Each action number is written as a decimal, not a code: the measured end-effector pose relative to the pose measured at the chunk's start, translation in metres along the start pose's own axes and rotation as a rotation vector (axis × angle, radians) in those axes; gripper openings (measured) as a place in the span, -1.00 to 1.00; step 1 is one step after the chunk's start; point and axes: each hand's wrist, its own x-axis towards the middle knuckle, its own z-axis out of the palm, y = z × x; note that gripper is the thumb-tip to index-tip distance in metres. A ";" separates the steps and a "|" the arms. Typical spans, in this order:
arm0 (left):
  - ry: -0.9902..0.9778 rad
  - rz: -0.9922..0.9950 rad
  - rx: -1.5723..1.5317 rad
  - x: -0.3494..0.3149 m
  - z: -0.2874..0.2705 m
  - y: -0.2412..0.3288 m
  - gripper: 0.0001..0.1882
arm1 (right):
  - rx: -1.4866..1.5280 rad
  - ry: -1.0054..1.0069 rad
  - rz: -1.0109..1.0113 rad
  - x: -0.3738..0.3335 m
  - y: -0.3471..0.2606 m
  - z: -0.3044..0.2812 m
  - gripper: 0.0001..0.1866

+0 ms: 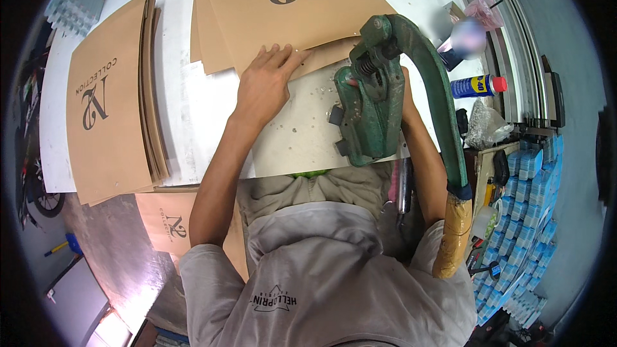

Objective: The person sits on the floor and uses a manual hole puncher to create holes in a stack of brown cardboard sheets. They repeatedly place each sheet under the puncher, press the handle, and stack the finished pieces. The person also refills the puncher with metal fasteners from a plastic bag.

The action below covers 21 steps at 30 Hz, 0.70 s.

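A green hand-lever press (379, 103) stands on the table in front of me, its long handle (453, 238) wrapped in brown tape and slanting back toward my right shoulder. Flat brown paper bags (283, 19) with dark printing lie beyond it, the top one's near edge reaching the press head. My left hand (267, 80) rests on that edge, left of the press, fingers stretched out over the paper. Behind the press's right side is my right hand (406, 93), mostly hidden, so its fingers do not show. Small shiny bits (308, 115) are scattered on a pale board (283, 148).
On the left stands a stack of similar brown bags (106, 103), with another bag (170, 218) lower down beside my left arm. A blue spray can (472, 87) with a red cap and a clear plastic bag (488, 125) lie right of the press. Blue bundles (520, 218) are piled at far right.
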 end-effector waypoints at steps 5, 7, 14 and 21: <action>0.030 0.031 -0.023 0.006 0.007 0.003 -0.41 | -0.252 0.012 -0.041 -0.003 -0.010 0.005 -0.79; 0.022 0.033 -0.069 0.009 0.009 0.006 -0.48 | -0.394 0.076 -0.186 -0.009 -0.013 -0.001 -0.82; 0.034 -0.039 -0.287 0.030 0.013 0.048 -0.62 | 0.202 0.290 0.214 -0.002 -0.014 -0.005 -0.86; 0.070 -0.052 -0.305 0.044 0.015 0.051 -0.64 | -0.202 0.098 -0.029 0.002 -0.001 -0.022 -0.86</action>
